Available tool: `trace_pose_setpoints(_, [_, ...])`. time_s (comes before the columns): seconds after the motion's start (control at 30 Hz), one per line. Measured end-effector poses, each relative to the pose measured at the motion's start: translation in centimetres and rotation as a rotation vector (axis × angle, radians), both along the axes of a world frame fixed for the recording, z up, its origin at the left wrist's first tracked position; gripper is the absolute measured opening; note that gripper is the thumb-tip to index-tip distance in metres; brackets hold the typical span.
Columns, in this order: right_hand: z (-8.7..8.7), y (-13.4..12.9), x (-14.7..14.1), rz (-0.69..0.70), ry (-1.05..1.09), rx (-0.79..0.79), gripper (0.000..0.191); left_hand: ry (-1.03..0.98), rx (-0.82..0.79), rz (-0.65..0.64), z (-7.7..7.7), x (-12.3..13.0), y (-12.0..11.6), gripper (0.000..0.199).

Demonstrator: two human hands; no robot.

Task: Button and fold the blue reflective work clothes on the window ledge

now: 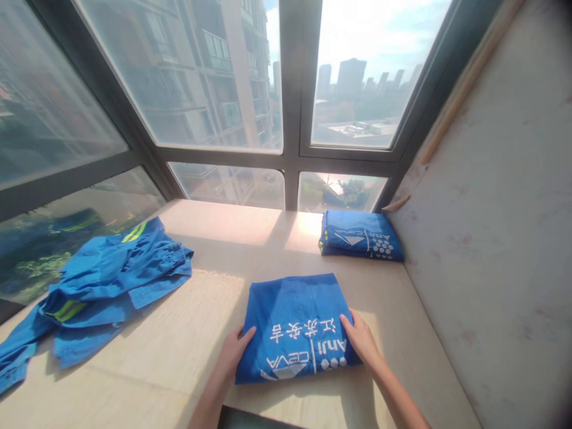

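The left hand (240, 344) and right hand (361, 338) grasp opposite edges of a folded CEVA jacket (292, 313); a crumpled jacket (120, 274) lies left.

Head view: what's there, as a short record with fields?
Left hand: at the left edge of the folded blue garment, thumb on top
Right hand: at its right edge, thumb on top
Print: white lettering
Far right: second blue bundle, near the wall
Far left: rumpled garment, yellow stripes
Underneath: pale surface, partly sunlit
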State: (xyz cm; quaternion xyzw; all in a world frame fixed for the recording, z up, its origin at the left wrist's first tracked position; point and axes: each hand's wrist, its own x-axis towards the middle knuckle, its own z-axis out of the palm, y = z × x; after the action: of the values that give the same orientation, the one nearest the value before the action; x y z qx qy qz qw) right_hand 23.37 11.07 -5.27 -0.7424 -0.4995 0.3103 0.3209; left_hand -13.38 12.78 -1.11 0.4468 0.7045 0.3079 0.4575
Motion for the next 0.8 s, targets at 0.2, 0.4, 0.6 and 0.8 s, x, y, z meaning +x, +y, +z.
trace_pose_setpoints(0.2, [0.4,-2.0,0.3,-0.039,-0.080,0.153,0.053,0.029,0.086,0.074,-0.3,1.5,-1.1,0.060])
trace_pose_setpoints(0.4, [5.8,1.2,4.3,-0.112,-0.110,0.320,0.052,-0.128,0.174,-0.027,3.2,6.3,3.4,0.067])
trace_pose_setpoints(0.6, [13.9,10.9,14.6,-0.225,-0.286,0.453,0.054,-0.364,0.402,-0.179,9.1,16.6,16.4,0.064])
trace_pose_setpoints(0.8, [16.3,22.2,24.6,-0.251,-0.522,0.380,0.047,-0.404,0.353,-0.261,9.8,27.1,29.4,0.047])
